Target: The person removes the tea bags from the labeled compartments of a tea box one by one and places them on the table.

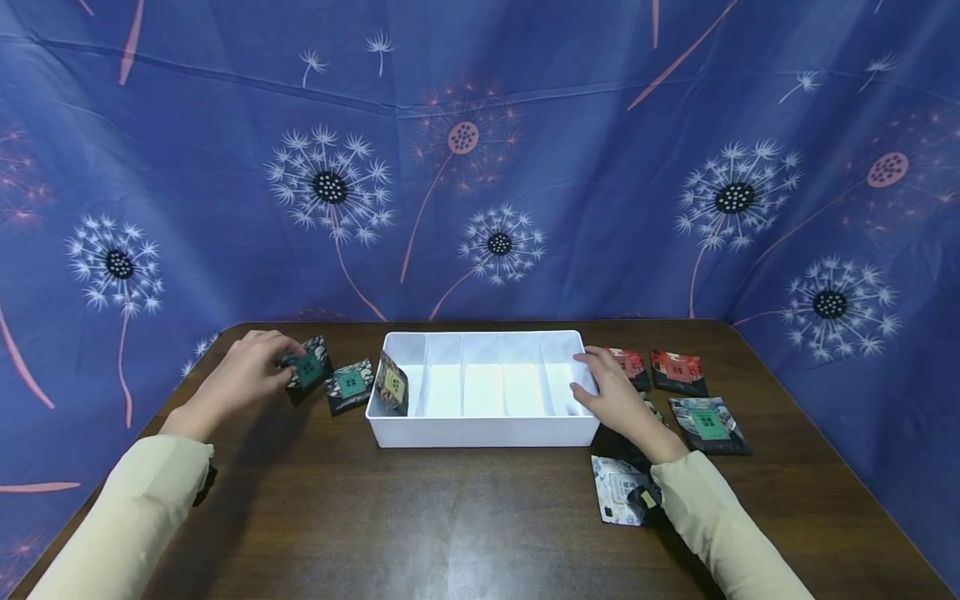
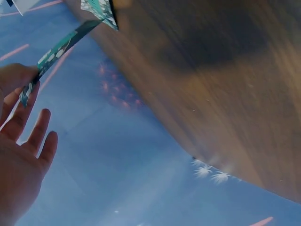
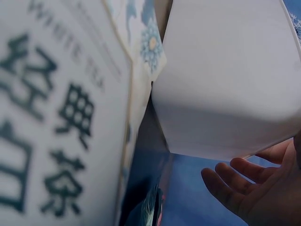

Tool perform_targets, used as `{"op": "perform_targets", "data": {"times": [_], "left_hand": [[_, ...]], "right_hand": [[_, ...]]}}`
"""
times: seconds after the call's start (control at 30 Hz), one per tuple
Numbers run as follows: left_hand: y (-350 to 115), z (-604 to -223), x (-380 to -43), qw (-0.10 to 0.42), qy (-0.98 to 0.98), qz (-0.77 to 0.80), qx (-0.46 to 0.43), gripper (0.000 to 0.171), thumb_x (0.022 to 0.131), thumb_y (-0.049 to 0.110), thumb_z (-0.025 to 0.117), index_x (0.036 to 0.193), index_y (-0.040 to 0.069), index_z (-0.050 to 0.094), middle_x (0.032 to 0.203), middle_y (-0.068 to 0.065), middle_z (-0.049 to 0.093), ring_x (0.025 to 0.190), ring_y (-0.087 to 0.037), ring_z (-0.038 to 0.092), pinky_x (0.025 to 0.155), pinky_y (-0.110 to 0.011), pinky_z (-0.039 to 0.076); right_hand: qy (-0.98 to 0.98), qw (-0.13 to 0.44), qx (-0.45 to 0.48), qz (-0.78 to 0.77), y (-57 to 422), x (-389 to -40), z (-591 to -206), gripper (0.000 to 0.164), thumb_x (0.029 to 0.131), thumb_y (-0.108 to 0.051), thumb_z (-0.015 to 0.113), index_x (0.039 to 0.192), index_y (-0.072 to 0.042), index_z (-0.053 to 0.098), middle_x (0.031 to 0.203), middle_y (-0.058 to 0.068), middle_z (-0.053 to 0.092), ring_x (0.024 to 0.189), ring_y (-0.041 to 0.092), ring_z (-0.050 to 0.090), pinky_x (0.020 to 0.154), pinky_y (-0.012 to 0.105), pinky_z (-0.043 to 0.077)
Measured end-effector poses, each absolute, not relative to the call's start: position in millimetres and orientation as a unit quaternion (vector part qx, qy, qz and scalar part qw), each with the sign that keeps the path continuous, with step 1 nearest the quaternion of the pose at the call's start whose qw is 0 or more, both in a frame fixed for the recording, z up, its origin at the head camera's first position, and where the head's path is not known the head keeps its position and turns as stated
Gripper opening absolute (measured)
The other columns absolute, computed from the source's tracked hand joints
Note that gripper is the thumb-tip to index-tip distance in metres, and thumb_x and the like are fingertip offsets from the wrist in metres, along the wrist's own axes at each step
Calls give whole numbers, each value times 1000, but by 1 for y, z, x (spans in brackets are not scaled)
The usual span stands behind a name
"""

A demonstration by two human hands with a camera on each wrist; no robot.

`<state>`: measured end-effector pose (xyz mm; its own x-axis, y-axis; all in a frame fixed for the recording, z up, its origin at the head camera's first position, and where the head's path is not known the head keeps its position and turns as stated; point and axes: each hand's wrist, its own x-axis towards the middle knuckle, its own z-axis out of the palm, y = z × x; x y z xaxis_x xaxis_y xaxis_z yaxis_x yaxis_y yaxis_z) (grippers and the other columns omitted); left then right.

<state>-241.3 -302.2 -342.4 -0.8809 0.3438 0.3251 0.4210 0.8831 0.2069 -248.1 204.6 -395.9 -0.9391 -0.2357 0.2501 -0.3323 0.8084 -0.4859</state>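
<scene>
My left hand (image 1: 258, 371) pinches a dark tea sachet with a green label (image 1: 307, 367) between thumb and fingers. In the left wrist view that sachet (image 2: 59, 52) appears edge-on, tilted off the table. A similar green-label sachet (image 1: 351, 383) lies on the table between this hand and a white divided box (image 1: 487, 432). One sachet with a yellowish label (image 1: 393, 383) leans upright in the box's leftmost compartment. At the box's right end my right hand (image 1: 618, 396) rests on the rim, its fingers loosely bent; they show beside the white wall (image 3: 225, 94) in the right wrist view.
Right of the box lie red sachets (image 1: 678, 372), a green-label sachet (image 1: 709, 425) and a white tea sachet (image 1: 618, 490), some partly hidden by the right arm. A blue dandelion-print cloth (image 1: 600, 167) hangs behind the brown table (image 1: 420, 517).
</scene>
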Motion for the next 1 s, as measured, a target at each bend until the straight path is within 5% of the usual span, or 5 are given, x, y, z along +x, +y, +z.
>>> {"op": "perform_targets", "data": {"times": [0.13, 0.43, 1.0], "left_hand": [[-312, -347, -241, 122, -960, -151, -203, 21, 77, 2, 66, 97, 6, 65, 103, -15, 63, 103, -37, 46, 88, -59, 28], [-328, -355, -245, 80, -954, -180, -228, 21, 75, -5, 65, 96, 1, 65, 98, -16, 65, 96, -38, 58, 81, -52, 46], [-343, -352, -248, 51, -961, -168, -215, 23, 71, -8, 65, 89, 6, 65, 87, -7, 67, 90, -32, 60, 78, -50, 44]], "right_hand": [[-946, 92, 151, 271, 204, -248, -396, 49, 85, -19, 60, 126, 4, 47, 135, 25, 36, 123, 41, 38, 97, 55, 36], [-946, 88, 149, 273, 204, -248, -395, 49, 85, -19, 61, 126, 4, 47, 135, 24, 36, 123, 41, 38, 97, 55, 36], [-943, 85, 152, 283, 204, -247, -395, 49, 85, -18, 60, 126, 5, 46, 136, 25, 34, 123, 42, 38, 97, 55, 36]]}}
